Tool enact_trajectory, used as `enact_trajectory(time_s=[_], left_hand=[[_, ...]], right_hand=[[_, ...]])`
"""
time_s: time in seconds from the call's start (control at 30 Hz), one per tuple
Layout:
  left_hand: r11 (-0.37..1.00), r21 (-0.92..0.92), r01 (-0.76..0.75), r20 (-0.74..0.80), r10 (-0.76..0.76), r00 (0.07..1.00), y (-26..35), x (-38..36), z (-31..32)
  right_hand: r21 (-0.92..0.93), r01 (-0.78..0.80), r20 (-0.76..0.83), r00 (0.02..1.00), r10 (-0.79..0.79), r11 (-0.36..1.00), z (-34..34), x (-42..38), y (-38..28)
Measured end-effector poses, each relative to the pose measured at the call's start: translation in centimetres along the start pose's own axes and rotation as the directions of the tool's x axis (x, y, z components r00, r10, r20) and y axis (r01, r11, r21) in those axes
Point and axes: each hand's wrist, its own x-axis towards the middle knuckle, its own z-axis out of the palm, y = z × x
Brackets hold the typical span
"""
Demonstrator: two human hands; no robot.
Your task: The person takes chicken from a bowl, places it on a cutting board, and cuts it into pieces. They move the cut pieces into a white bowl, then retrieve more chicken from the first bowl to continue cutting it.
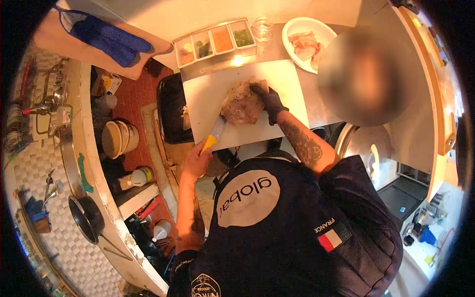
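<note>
A large piece of meat (243, 103) lies on a white cutting board (284, 81). My bare left hand (197, 159) is closed around the yellow handle of a knife (212, 141); the blade reaches the lower left edge of the meat. On the meat's right side rests my right hand (268, 100) in a black glove, its fingers curled over and holding it. Part of the blade's tip is hidden at the meat.
Behind the board stand a tray of chopped ingredients (221, 38), clear glass containers (263, 29) and a white bowl (316, 30) with meat pieces. A black bin (170, 111) is left of the board. A pan (85, 218) and white bucket (118, 139) are farther left.
</note>
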Motion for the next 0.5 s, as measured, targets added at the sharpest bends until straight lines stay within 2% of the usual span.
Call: enact_trajectory(time_s=[0.1,0.17,0.2,0.23,0.27,0.3,0.33,0.4,0.47,0.5], left_hand=[[0.994,-0.032,0.103,-0.009,-0.104,0.995,2.2,-0.3,0.6],[0.991,0.062,-0.121,-0.004,0.121,0.993,1.5,1.1,0.7],[0.989,0.065,-0.133,-0.005,0.133,0.991,1.6,1.5,0.6],[0.987,0.069,-0.145,-0.006,0.145,0.989,1.7,1.9,0.5],[0.997,0.03,-0.065,-0.016,0.065,0.998,2.7,2.2,0.0],[1.0,-0.01,0.013,-0.027,-0.013,1.0,3.2,2.3,-0.4],[0.998,-0.06,0.026,-0.057,-0.029,0.998,3.0,2.3,-0.7],[0.988,-0.151,0.036,-0.108,-0.053,0.993,2.9,2.4,-1.5],[0.985,-0.162,0.068,-0.142,-0.091,0.986,1.3,2.4,-1.5],[0.983,-0.166,0.079,-0.158,-0.106,0.982,0.7,2.5,-1.5]], right_hand=[[0.022,-0.041,-0.047,0.998,0.042,0.999,-1.0,1.4,-0.5],[-0.028,-0.03,-0.074,0.997,0.027,0.999,-1.4,0.0,-3.0],[-0.13,0.124,-0.063,0.989,-0.133,0.984,-2.8,0.9,-3.7],[-0.078,0.27,0.0,0.963,-0.271,0.96,-4.3,2.3,-3.9],[-0.233,0.331,0.014,0.941,-0.338,0.914,-4.2,0.3,-7.2],[-0.319,0.42,0.034,0.901,-0.432,0.85,-5.5,1.7,-8.4],[-0.525,0.504,0.101,0.837,-0.538,0.686,-5.8,1.3,-10.3],[-0.72,0.554,0.211,0.749,-0.628,0.419,-2.9,-3.4,-13.4],[-0.746,0.626,0.37,0.674,-0.64,0.227,-1.7,-2.8,-10.5],[-0.793,0.608,0.503,0.607,-0.616,-0.048,-1.2,-2.8,-9.3]])
